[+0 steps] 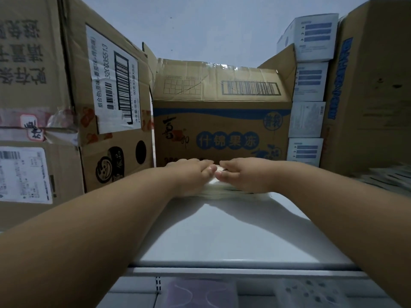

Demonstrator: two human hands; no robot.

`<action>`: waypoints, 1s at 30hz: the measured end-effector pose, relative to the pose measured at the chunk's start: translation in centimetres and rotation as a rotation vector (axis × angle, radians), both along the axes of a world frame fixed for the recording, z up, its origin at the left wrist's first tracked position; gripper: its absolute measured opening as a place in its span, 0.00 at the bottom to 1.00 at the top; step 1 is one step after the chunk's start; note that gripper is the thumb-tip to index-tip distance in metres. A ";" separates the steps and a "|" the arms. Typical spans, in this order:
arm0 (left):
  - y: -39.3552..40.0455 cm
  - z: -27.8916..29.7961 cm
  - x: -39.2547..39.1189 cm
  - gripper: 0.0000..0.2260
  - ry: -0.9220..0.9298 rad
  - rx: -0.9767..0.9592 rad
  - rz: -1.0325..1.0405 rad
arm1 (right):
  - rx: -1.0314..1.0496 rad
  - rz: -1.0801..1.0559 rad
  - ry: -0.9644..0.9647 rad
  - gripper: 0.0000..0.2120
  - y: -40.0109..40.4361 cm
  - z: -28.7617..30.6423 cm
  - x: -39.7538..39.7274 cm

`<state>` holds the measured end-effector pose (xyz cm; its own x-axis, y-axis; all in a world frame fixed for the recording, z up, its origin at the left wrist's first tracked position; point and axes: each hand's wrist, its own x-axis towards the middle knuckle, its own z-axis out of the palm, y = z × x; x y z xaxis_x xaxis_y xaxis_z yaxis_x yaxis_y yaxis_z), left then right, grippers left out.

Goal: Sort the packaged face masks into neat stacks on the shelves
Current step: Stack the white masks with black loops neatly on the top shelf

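Observation:
A low stack of packaged face masks (pixel 224 193), pale and flat, lies on the white shelf top (pixel 222 230), close in front of a brown carton. My left hand (pixel 191 176) rests palm down on the stack's left part. My right hand (pixel 246 176) lies flat on its right part. The thumbs nearly meet over the middle, and the fingers point toward the carton. Both hands hide most of the stack's top. More packaged masks (pixel 202 294), one purple and one patterned, show on the shelf below.
A carton with blue print (pixel 222 125) stands right behind the stack. Large cartons (pixel 66 96) wall the left side. At the right, white and blue boxes (pixel 309 85) are piled beside another carton (pixel 373 96). A blurred flat pile (pixel 387 178) lies at the right edge.

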<state>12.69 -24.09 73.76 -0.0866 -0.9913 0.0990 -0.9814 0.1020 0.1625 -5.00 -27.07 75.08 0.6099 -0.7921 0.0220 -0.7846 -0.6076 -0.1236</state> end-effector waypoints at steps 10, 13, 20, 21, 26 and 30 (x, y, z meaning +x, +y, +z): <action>-0.7 1.2 0.8 0.31 -0.172 0.135 -0.018 | 0.084 0.014 0.173 0.54 -1.0 0.0 -0.3; -0.2 0.0 0.6 0.28 -0.178 0.079 0.001 | 0.058 0.008 0.189 0.54 -1.2 -0.4 -0.4; 0.2 0.1 0.8 0.32 -0.051 0.158 0.024 | 0.103 -0.002 0.190 0.50 -0.9 0.3 -0.3; 0.3 0.8 0.9 0.36 -0.012 0.208 -0.001 | 0.138 0.002 0.181 0.49 -1.0 0.7 -0.3; 0.5 3.7 1.2 0.48 -0.097 0.282 -0.014 | 0.177 -0.020 0.185 0.46 -1.7 2.2 -0.3; -0.7 3.8 1.6 0.47 -0.119 0.332 0.000 | 0.202 -0.014 0.208 0.48 -1.9 2.8 0.1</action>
<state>14.29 -24.84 77.58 -0.0781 -0.9677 -0.2397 -0.9955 0.0625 0.0717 -4.92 -28.97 77.88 0.5739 -0.7761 -0.2612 -0.8139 -0.5760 -0.0769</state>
